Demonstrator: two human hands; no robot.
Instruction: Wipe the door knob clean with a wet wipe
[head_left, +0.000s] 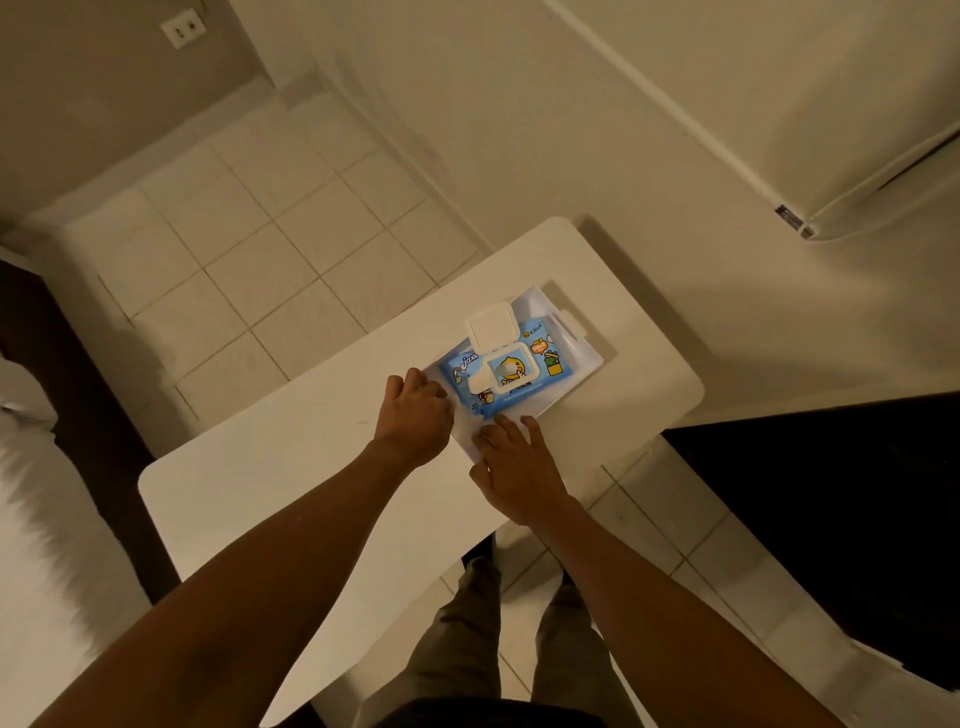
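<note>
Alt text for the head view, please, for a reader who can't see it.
Seen from above, a person's left hand and right hand rest at the near edge of a blue wet wipe pack, its white flip lid open, sitting in a clear tray on a white table. Tiled floor lies beyond.

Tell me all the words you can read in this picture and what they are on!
"jaxx" (only partly seen, so unsure): white letters on the blue wipes pack, near its left end.
"B.Duck" (tiny, so unsure): top right corner of the pack.
Orange sign on the pack's right side: too small to read.
Small print under the open lid: too blurred to read.
Label on the fridge: unreadable.
</note>
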